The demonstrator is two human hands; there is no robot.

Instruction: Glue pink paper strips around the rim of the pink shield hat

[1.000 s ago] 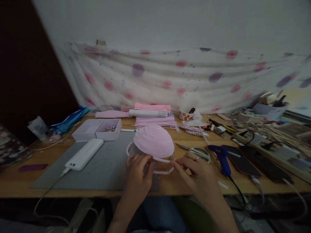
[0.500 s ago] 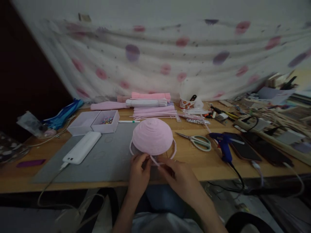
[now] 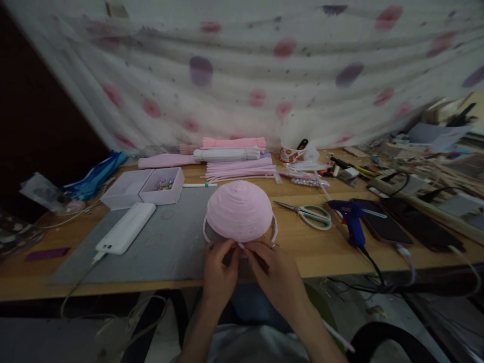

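Pale pink dome: a rounded, ridged shell [image 3: 239, 210], coiled from soft-looking strips, sits in front of the person near the table's edge, its peak upward; whether it rests on the wood or is held just above cannot be told.
Slim pale pink strip: a narrow band [image 3: 275, 229] bows out beyond the dome on both sides and runs toward the fingertips at its near rim.
Left hand: the person's bare left hand [image 3: 220, 264], fingers curled, thumb and forefinger nearly meeting in a pinch on the strip, probably to steady it.
Right hand: the right hand [image 3: 278, 275] mirrors it, fingertips together on the strip just beside the left, likely because so thin a band needs a fine grip.
Green-handled metal scissors: they lie [image 3: 313, 217] right of the dome, seemingly kept within easy reach.
Blue glue gun: farther right [image 3: 351, 222], its black cord dropping over the edge, perhaps set aside to leave the hands room.
Grey flat mat: left of the dome [image 3: 174, 252], probably shielding the wooden tabletop [image 3: 302, 262].
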